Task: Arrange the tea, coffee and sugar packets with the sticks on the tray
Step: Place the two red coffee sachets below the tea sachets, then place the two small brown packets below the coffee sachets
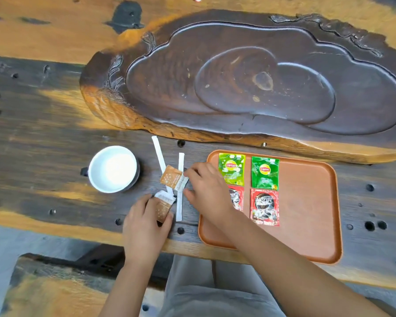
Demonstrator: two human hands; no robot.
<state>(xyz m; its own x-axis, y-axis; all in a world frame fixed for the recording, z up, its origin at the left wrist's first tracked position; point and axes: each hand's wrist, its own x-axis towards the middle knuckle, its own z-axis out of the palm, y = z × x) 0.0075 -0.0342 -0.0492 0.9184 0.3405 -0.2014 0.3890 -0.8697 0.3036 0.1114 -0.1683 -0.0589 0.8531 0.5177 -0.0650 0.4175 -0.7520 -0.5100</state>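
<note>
So, four packets sit in a two-by-two block at the tray's (306, 202) 9 o'clock end: light-green Lipton tea packet (231, 168) and dark-green Lipton tea packet (265, 173) in the far row, two red Nescafe coffee packets in the near row, one (264, 207) in full view, the other (236, 199) half hidden under the right wrist. Rest of the tray bare.

Still on the tabletop (32, 133), at 9 o'clock of the tray: two brown sugar packets and two white paper-wrapped sticks. Left hand (144, 227) is pinched on the near sugar packet (164, 209), thumb and fingers on its lower end. Right hand (207, 191) reaches across, fingertips at the edge of the far sugar packet (173, 179), touching or just about to; can't tell if it is actually gripped. That packet lies across both sticks: the angled stick (158, 154) and the straighter stick (180, 186). White cup (112, 169) well off at 9 o'clock, not involved. Big carved wooden tea tray (249, 83) at 12 o'clock.

Handling, my guess: the sugar packets are light, soft, a bit crinkly; pinch at a sealed edge, not the filled middle. Sticks are thin, light and lie flat, hard to get under; slide one or lift it by an end. Sugar packet should come off them first.
</note>
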